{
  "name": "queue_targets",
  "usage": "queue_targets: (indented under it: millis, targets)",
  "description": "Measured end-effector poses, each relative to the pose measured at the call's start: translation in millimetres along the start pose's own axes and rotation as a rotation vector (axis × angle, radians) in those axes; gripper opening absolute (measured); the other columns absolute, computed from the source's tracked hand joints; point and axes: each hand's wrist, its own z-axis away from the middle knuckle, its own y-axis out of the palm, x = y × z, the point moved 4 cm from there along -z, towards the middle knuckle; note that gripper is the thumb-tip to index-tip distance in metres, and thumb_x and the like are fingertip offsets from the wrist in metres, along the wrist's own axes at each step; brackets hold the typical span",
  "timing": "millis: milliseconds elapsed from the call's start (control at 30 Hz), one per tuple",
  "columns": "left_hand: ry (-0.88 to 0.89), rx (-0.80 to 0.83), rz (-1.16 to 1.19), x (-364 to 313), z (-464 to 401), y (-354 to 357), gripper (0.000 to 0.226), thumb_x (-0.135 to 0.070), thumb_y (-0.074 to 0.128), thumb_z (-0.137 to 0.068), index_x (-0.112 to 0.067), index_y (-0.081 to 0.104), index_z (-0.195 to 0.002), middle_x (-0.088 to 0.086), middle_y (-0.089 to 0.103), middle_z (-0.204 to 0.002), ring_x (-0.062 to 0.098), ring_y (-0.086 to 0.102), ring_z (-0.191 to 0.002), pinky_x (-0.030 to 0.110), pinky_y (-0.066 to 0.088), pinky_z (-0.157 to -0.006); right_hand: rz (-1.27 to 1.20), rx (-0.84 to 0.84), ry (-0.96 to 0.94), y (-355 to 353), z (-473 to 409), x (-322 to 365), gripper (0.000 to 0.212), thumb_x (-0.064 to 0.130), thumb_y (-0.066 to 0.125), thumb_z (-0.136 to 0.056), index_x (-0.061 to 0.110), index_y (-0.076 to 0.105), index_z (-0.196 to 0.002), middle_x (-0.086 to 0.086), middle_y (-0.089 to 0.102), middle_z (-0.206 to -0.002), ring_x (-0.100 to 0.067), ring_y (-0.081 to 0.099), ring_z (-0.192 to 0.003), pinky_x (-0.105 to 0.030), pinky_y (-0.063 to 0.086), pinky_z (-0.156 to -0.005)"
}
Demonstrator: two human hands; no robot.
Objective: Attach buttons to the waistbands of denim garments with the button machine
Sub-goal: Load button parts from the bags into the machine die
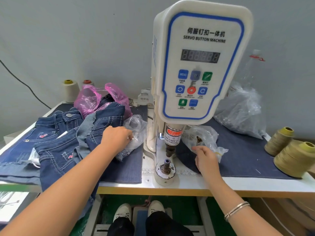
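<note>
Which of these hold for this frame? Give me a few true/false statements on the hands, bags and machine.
1. The left hand reaches into a clear plastic bag. True.
2. The right hand presses a panel key on the button machine. False: it rests by a clear bag on the table.
3. Denim lies on the lower die. False: the die is bare.
4. Jeans are piled left of the machine. True.

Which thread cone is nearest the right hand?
The olive-yellow cone at the table's right side, the farther of the two lying there. The bigger one sits further right, and the pale cones stand far off by the wall, past the left hand.
</note>
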Motion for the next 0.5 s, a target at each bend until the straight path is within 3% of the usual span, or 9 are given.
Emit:
queue_targets:
  millis: [67,133,300,500]
  targets:
    - [-0.010,-0.002,0.012,0,1,0,0.017,-0.031,0.052,-0.095,-0.038,0.065,-0.103,-0.010,0.063,-0.108,0.012,0.062,-0.102,0.029,0.031,-0.078,0.195,0.006,-0.133,4,-2,-7,0.020,0.017,0.048,-0.099,0.021,0.067,-0.096,0.012,0.059,-0.068,-0.002,0.054,-0.062,-0.018,0.040,-0.057]
    - [-0.028,-0.022,0.009,-1,1,-1,0.014,-0.028,0.052,-0.094,-0.034,0.064,-0.098,-0.010,0.063,-0.105,0.012,0.062,-0.099,0.029,0.030,-0.076,0.292,0.003,-0.190,7,-2,-11,0.020,0.019,0.049,-0.099,0.028,0.066,-0.096,0.020,0.062,-0.082,0.000,0.058,-0.076,-0.017,0.039,-0.061]
    - [-0.048,-0.066,0.028,-1,5,-2,0.015,-0.024,0.048,-0.094,-0.029,0.062,-0.094,-0.009,0.062,-0.102,0.014,0.061,-0.093,0.028,0.029,-0.073,0.282,-0.030,-0.205,5,-1,-15,0.018,0.020,0.050,-0.099,0.028,0.066,-0.097,0.015,0.064,-0.077,-0.003,0.060,-0.065,-0.014,0.039,-0.055]
    - [-0.042,-0.149,0.167,4,12,-4,0.012,-0.029,0.054,-0.093,-0.026,0.065,-0.095,-0.008,0.063,-0.096,0.017,0.062,-0.088,0.029,0.030,-0.070,0.264,-0.019,-0.254,4,1,-15,0.019,0.016,0.050,-0.098,0.028,0.065,-0.095,0.020,0.063,-0.082,0.012,0.057,-0.075,-0.005,0.042,-0.058]
